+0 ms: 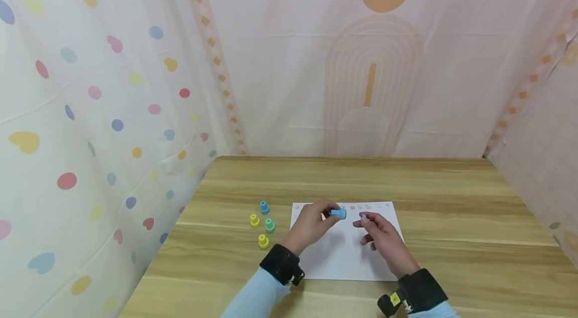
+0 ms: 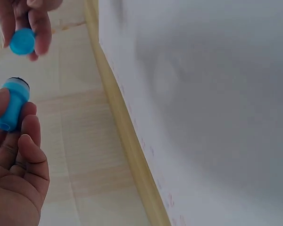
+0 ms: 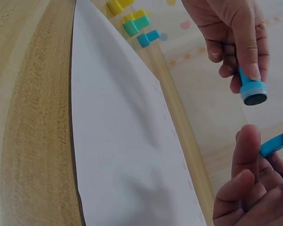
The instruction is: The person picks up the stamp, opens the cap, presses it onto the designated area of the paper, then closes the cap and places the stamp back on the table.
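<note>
My left hand (image 1: 311,222) grips a blue toy stamp (image 2: 15,103) by its handle, above the white paper (image 1: 343,258). The stamp's dark round face (image 3: 255,99) is uncovered and points toward my right hand. Between thumb and fingers, my right hand (image 1: 384,237) pinches a round blue cap (image 2: 22,41), held a short gap away from the stamp. Along the paper's far edge runs a row of small reddish stamped prints (image 1: 359,207), partly hidden behind the left hand.
Left of the paper stand several capped stamps: a blue one (image 1: 264,207), a green one (image 1: 270,225), a yellow one (image 1: 255,220) and a nearer yellow one (image 1: 264,242). The wooden table (image 1: 474,237) reaches back to a patterned curtain (image 1: 280,57).
</note>
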A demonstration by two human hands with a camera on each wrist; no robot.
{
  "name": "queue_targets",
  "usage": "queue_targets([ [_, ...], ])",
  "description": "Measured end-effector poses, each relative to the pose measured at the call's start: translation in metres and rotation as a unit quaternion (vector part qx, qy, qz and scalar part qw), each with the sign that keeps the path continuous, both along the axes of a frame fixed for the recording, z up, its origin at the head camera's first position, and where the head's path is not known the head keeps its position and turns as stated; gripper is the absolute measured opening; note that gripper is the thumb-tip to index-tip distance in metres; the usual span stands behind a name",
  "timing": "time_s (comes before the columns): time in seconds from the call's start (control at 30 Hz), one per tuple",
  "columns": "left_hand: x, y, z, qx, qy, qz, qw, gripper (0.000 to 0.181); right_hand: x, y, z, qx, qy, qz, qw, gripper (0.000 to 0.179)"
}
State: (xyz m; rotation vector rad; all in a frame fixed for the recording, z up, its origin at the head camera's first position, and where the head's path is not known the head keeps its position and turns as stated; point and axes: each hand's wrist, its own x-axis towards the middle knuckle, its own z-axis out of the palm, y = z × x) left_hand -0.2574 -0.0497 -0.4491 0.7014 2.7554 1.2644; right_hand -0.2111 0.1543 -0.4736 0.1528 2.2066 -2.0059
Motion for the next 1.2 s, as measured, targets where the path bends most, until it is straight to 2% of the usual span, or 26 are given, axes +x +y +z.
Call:
queue_targets([
  [0.13,0.007,0.007,-0.001,0.036,-0.002,-0.016,0.9992,0.018,0.000,-0.001,0.000,-0.014,0.008,0.009,0.9998,0.036],
  [0.23,0.010,0.010,-0.001,0.046,0.003,-0.023,0.9987,0.016,0.000,-0.001,0.001,-0.021,0.009,0.016,0.9996,0.036],
  [0.6,0.014,0.015,-0.004,0.032,0.001,-0.030,0.9990,0.016,0.002,-0.001,0.002,-0.019,0.013,0.044,0.9988,0.041],
  [0.87,0.017,0.016,-0.001,0.024,-0.010,-0.038,0.9989,0.017,0.003,-0.002,0.001,-0.017,0.010,0.045,0.9988,0.037],
  [1.2,0.022,0.023,0.003,0.046,-0.006,-0.032,0.9984,0.013,0.003,0.004,0.010,-0.007,0.017,0.042,0.9990,0.031],
])
